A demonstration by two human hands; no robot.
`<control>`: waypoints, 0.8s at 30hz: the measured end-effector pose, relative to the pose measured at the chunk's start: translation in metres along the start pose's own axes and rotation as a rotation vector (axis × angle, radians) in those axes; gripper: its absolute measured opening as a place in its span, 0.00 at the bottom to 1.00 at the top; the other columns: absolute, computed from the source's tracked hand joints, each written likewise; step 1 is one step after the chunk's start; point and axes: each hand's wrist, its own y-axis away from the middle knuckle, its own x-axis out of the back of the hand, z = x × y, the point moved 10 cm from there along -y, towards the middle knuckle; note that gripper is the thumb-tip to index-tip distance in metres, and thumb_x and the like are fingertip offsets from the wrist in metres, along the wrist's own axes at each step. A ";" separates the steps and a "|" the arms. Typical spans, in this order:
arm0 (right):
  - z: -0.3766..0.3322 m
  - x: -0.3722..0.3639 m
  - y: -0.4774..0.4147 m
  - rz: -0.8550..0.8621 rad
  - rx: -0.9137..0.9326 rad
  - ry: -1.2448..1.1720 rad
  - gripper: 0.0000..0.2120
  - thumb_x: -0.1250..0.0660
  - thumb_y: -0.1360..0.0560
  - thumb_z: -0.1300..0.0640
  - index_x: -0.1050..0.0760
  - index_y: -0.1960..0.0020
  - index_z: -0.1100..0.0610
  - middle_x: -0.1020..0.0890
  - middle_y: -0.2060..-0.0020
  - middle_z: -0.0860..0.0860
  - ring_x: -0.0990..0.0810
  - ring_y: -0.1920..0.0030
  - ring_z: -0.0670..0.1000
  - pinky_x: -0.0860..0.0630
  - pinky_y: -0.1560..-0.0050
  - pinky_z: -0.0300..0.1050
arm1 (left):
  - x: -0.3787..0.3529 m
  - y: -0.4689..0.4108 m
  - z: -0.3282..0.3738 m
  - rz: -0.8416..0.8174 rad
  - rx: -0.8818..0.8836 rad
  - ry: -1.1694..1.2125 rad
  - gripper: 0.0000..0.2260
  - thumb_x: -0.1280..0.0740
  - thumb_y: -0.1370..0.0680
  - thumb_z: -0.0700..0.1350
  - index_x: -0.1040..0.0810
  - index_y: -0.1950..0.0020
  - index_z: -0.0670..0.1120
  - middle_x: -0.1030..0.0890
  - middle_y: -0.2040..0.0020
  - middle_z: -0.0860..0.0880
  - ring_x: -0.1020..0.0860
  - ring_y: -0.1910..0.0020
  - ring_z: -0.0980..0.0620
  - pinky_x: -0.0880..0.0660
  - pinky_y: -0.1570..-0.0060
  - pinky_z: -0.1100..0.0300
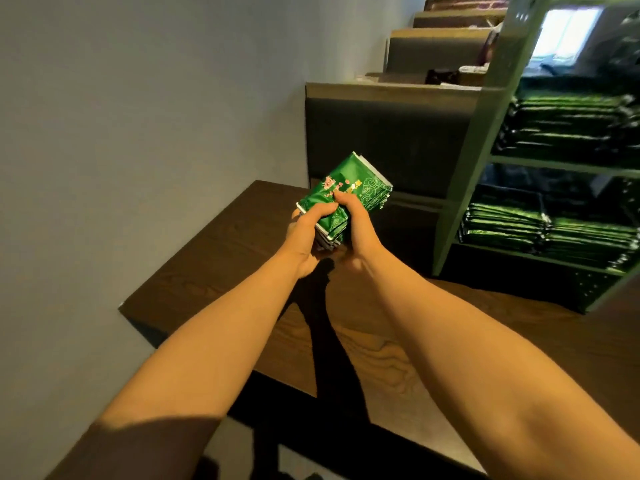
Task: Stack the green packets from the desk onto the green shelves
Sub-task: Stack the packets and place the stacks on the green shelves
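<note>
A grey wall (pixel 138 133) runs along the left of the dark wooden desk (pixel 214 258). At the right, the green shelves (pixel 485 140) carry flat stacks (pixel 571 126) of green packets on 2 visible tiers. Above the desk's far end, apart from the shelves, a bundle of packets (pixel 356 181) is held tilted in the air. The left hand (pixel 308 230) grips its near left edge, fingers curled under. The right hand (pixel 356 226) clasps it from the right, thumb pressed on top.
</note>
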 end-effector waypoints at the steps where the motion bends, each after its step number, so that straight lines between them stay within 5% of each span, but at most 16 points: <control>1: -0.008 -0.010 0.011 -0.009 -0.026 -0.018 0.46 0.16 0.47 0.40 0.20 0.32 0.54 0.15 0.40 0.58 0.16 0.39 0.61 0.24 0.33 0.62 | 0.000 0.006 0.014 0.026 -0.005 -0.008 0.28 0.26 0.35 0.48 0.22 0.35 0.45 0.18 0.40 0.39 0.18 0.46 0.42 0.20 0.56 0.49; 4: -0.031 -0.036 0.045 -0.066 -0.078 -0.086 0.37 0.20 0.34 0.43 0.22 0.30 0.56 0.16 0.38 0.59 0.16 0.38 0.59 0.22 0.34 0.58 | -0.008 0.018 0.046 0.044 0.007 -0.033 0.31 0.24 0.39 0.48 0.21 0.36 0.44 0.18 0.41 0.38 0.18 0.45 0.40 0.19 0.49 0.45; 9: -0.092 -0.043 0.091 -0.100 -0.008 -0.095 0.21 0.32 0.21 0.42 0.20 0.35 0.55 0.13 0.47 0.56 0.13 0.49 0.54 0.18 0.54 0.47 | -0.054 0.042 0.092 -0.048 -0.051 -0.148 0.28 0.24 0.37 0.48 0.20 0.37 0.44 0.16 0.44 0.39 0.18 0.44 0.38 0.23 0.41 0.39; 13: -0.141 -0.019 0.118 -0.016 0.078 -0.139 0.33 0.29 0.26 0.36 0.25 0.27 0.53 0.16 0.37 0.57 0.16 0.39 0.57 0.19 0.46 0.53 | -0.111 0.062 0.107 -0.156 -0.077 -0.200 0.29 0.25 0.36 0.49 0.21 0.36 0.44 0.17 0.43 0.40 0.18 0.43 0.39 0.23 0.40 0.42; 17: -0.204 0.044 0.143 0.239 0.267 -0.136 0.67 0.15 0.50 0.33 0.42 0.19 0.50 0.20 0.35 0.60 0.15 0.42 0.62 0.17 0.50 0.66 | -0.176 0.082 0.110 -0.278 -0.053 -0.256 0.21 0.29 0.28 0.48 0.21 0.37 0.43 0.17 0.43 0.39 0.18 0.43 0.40 0.18 0.51 0.51; 21: -0.276 0.077 0.206 0.377 0.529 -0.158 0.63 0.19 0.49 0.35 0.42 0.20 0.51 0.21 0.34 0.57 0.17 0.41 0.58 0.19 0.41 0.64 | -0.253 0.108 0.114 -0.446 -0.017 -0.324 0.16 0.31 0.27 0.51 0.19 0.44 0.44 0.16 0.49 0.42 0.19 0.47 0.42 0.26 0.40 0.49; 24: -0.314 0.101 0.235 0.391 0.637 -0.180 0.53 0.21 0.42 0.38 0.38 0.24 0.54 0.20 0.37 0.55 0.16 0.43 0.55 0.17 0.42 0.61 | -0.306 0.130 0.115 -0.565 0.027 -0.352 0.12 0.35 0.24 0.51 0.19 0.49 0.45 0.17 0.53 0.43 0.19 0.53 0.46 0.24 0.47 0.54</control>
